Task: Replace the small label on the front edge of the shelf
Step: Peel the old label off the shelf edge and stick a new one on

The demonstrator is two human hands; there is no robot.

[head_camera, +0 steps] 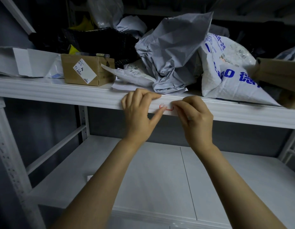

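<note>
1. Shelf (61, 95): white metal, top crowded with parcels.
2. Grey mailer bag (170, 52) sits crumpled behind your hands.
3. Your left hand (138, 116) clamps the shelf's front edge, thumb pressing the label's left end.
4. Your right hand (196, 118) pinches its right end.
5. Label (167, 107): red-bordered, on that front edge.
</note>
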